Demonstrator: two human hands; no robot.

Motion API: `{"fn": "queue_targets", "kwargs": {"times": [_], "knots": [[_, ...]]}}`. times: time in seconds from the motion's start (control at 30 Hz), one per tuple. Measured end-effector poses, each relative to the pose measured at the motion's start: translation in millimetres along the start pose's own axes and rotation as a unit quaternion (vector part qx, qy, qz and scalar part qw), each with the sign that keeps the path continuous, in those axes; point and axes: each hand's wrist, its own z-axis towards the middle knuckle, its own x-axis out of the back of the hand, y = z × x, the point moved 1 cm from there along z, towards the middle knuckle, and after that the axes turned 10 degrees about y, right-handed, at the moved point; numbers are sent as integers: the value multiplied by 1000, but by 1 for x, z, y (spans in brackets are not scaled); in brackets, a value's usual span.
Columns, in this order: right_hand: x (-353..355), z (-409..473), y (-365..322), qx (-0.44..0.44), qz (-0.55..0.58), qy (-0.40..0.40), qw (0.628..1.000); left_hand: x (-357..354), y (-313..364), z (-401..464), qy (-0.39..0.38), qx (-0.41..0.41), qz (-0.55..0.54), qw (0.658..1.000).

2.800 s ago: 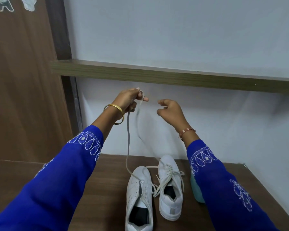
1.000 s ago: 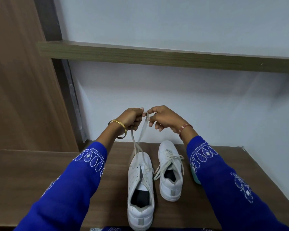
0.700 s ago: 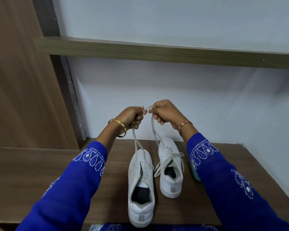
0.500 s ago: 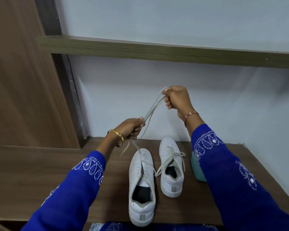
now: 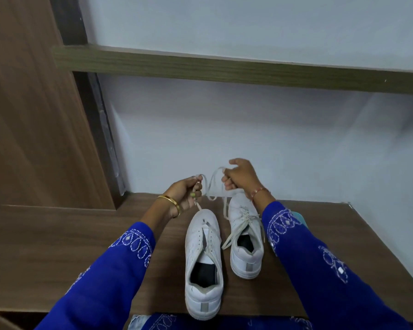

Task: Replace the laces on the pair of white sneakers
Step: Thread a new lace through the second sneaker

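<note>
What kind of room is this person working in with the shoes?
Probably a room in a home, at a built-in wooden counter set against a plain white wall. A wooden shelf runs above it and a tall wood-panelled cabinet side stands at the left. Which room, I cannot tell.

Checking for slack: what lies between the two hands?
In the head view, a loose lace loop spans left hand to right hand.

both arms stretched forward in blue sleeves, left hand (image 5: 186, 192) and right hand (image 5: 239, 178) raised side by side, slightly apart, fingers curled, each pinching the lace (image 5: 211, 184).
</note>
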Motion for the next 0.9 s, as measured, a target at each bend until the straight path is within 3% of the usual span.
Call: {"fn": "queue_targets", "kwargs": {"times": [0.1,0.2,0.3,0.63,0.73,0.9], "knots": [[-3,-13,19,-1,-87,-84,993,-4,2,4,14,-1,-82,997],[-8,-30,32,38,-193,-203,959,-4,3,7,41,3,-155,987],[-17,-39,44,81,-254,-246,932,-4,3,7,71,-4,-199,977],[-29,-40,56,83,-140,-174,971,-7,3,2,105,-12,-207,973],[-32,-40,60,46,-102,-163,980,-9,1,-1,95,-9,-184,978],[-16,-28,50,-58,92,-102,989,-1,0,1,127,-17,25,991]]}}
